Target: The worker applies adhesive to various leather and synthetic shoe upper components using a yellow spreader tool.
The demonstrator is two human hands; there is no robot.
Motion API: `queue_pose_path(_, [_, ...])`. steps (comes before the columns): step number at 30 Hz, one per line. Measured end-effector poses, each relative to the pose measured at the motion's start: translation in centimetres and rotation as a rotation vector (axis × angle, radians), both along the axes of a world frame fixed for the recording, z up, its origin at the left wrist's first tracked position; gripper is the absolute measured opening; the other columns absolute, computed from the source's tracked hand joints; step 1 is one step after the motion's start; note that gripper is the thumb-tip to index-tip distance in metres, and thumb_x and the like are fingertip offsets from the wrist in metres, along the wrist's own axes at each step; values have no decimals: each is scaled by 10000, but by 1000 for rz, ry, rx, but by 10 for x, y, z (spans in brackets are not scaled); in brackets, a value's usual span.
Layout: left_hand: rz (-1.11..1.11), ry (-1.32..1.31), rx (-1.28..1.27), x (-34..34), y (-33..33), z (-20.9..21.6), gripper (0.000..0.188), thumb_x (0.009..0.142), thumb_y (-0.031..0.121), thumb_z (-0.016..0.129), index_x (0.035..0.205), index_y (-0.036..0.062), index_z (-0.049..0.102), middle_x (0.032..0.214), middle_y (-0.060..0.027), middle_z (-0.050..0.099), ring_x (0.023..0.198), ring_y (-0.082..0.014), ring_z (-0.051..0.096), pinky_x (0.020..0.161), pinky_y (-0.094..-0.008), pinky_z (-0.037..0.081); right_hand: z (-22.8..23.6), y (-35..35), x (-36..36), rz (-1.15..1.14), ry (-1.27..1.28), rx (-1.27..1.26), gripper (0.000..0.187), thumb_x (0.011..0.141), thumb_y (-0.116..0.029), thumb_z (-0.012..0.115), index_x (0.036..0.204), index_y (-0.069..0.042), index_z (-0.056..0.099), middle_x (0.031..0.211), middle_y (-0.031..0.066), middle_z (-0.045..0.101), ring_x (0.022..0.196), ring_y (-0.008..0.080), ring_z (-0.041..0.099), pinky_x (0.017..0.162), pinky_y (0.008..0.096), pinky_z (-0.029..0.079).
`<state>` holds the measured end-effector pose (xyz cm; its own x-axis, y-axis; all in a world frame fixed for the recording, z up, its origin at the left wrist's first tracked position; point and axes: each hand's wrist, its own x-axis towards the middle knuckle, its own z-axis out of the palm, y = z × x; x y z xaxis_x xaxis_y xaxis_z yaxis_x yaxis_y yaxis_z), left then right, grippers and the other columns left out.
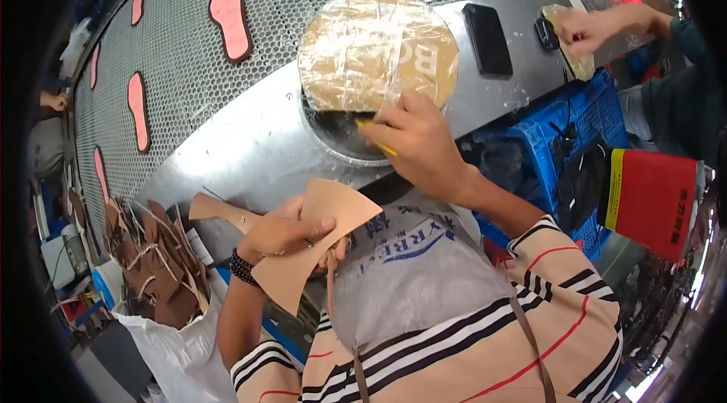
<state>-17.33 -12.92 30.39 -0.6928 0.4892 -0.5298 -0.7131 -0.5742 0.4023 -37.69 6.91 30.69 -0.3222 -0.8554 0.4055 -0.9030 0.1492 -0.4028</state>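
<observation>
My left hand (284, 235) is closed around a tan curved piece of leather or similar sheet (341, 205), thumb on top. A narrower tan strip (216, 208) sticks out on the other side of that hand. My right hand (424, 147) pinches a thin yellow stick-like tool (387, 149) whose working end is hidden. It is over the dark opening of a round metal well (341, 130) in the steel table. A round cardboard lid (379, 47) wrapped in clear tape covers most of that opening, just beyond my right hand.
Pink insole-shaped pieces (229, 23) lie on a mesh conveyor (185, 62). A black phone (488, 40) rests on the steel table. Another person's hand (591, 28) reaches in at right. Blue crates (530, 149) and a red package (651, 202) stand right; brown offcuts (163, 270) fill a white sack (170, 350).
</observation>
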Motion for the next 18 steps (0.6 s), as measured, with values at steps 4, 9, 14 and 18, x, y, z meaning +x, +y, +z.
queue_pose_path(4, [30, 0, -45, 2, 14, 13, 611, 1018, 150, 628, 1510, 85, 270, 931, -182, 702, 728, -220, 704, 551, -309, 551, 9, 13, 8, -25, -176, -49, 158, 735, -67, 761, 892, -88, 764, 836, 42, 648, 853, 265, 552, 816, 388, 471])
queue_pose_path(9, [67, -104, -64, 1, 14, 10, 641, 1024, 134, 616, 1526, 134, 217, 978, -184, 699, 728, -222, 709, 543, -309, 556, 17, 15, -11, 86, -266, -44, 205, 757, -91, 821, 960, -86, 788, 826, 32, 693, 789, 238, 544, 733, 351, 448])
queue_pose_path(14, [7, -153, 81, -10, 12, 13, 549, 1017, 116, 614, 1451, 134, 278, 952, -176, 687, 704, -226, 710, 528, -328, 584, 53, 11, -25, 267, -485, -110, 226, 749, -128, 843, 970, -94, 810, 864, 6, 723, 802, 196, 497, 724, 320, 412])
queue_pose_path(18, [56, -192, 94, -17, 17, 18, 525, 995, 81, 621, 1416, 92, 308, 902, -181, 677, 648, -265, 704, 540, -358, 596, 51, -3, -24, 455, -456, -151, 231, 738, -139, 840, 964, -106, 811, 851, -5, 706, 805, 202, 483, 721, 321, 412])
